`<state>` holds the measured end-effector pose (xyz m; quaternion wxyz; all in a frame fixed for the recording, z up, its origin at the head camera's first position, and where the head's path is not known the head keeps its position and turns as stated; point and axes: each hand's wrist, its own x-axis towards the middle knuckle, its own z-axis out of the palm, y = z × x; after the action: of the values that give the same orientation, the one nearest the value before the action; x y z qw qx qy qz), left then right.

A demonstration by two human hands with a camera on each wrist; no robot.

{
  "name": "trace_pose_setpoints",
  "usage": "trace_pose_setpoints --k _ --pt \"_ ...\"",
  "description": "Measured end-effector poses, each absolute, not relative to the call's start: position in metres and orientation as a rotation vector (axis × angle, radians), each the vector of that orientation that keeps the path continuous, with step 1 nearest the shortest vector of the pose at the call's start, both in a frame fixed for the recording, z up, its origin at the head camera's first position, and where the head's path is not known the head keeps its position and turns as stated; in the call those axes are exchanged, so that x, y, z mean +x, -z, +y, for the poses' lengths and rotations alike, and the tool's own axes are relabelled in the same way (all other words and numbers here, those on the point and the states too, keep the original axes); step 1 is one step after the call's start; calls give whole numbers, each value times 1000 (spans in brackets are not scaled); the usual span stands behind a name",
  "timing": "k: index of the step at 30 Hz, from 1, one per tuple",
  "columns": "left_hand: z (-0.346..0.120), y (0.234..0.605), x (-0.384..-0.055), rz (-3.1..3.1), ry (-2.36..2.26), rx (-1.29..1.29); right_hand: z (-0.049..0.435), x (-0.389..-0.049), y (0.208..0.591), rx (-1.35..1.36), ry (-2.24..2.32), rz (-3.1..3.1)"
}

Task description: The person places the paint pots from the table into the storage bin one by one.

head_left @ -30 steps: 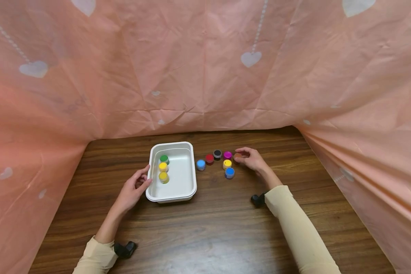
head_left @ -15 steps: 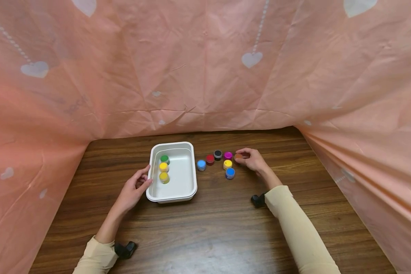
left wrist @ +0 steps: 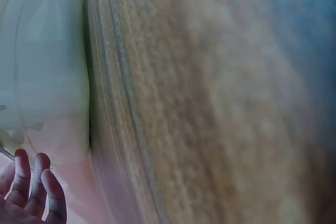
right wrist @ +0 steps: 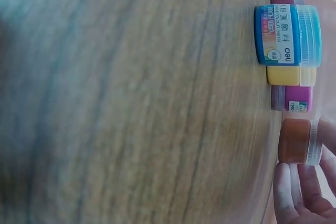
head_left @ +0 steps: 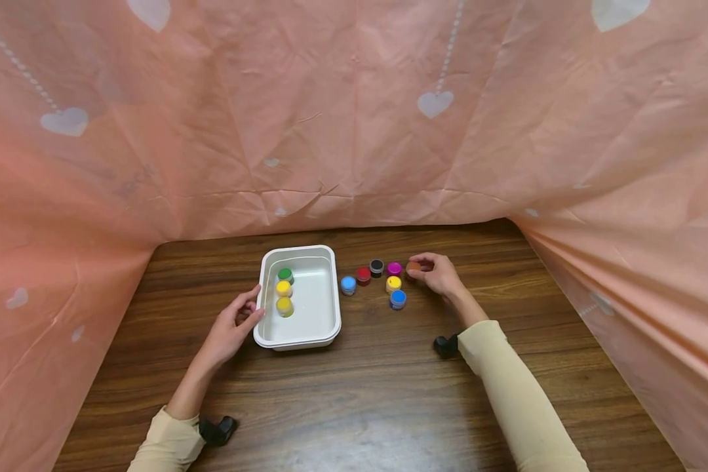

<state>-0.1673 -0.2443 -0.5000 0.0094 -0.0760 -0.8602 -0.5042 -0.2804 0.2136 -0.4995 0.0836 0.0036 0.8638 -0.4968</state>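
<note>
In the head view my left hand (head_left: 229,331) touches the left rim of a white plastic tray (head_left: 307,342), thumb tip over the edge. Its fingers, loosely bent, show beside the tray's outer wall in the left wrist view. A green-lidded paint jar (head_left: 286,276) and two yellow ones stand inside along the tray's left side. With thumb and fingers, my right hand (head_left: 439,274) holds a brown paint jar (right wrist: 295,141) at its clear lid; the jar appears to stand on the table. Close by are a magenta jar (head_left: 394,269), a yellow jar (head_left: 393,284) and a blue jar (head_left: 398,300).
Between tray and right hand stand a light blue jar (head_left: 348,285), a red jar (head_left: 362,276) and a black jar (head_left: 376,267). They rest on a dark wooden table (head_left: 330,406). A pink curtain (head_left: 354,131) with white hearts hangs behind and at both sides.
The whole head view shifts very slightly. Both hands, the tray and the jars keep their places; my right hand stays at the brown paint jar.
</note>
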Motion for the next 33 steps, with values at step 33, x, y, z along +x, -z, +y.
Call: trace_pose_setpoints --k 33 --pt "-244 498 -167 -2686 1582 -232 180 -265 462 -166 1660 2500"
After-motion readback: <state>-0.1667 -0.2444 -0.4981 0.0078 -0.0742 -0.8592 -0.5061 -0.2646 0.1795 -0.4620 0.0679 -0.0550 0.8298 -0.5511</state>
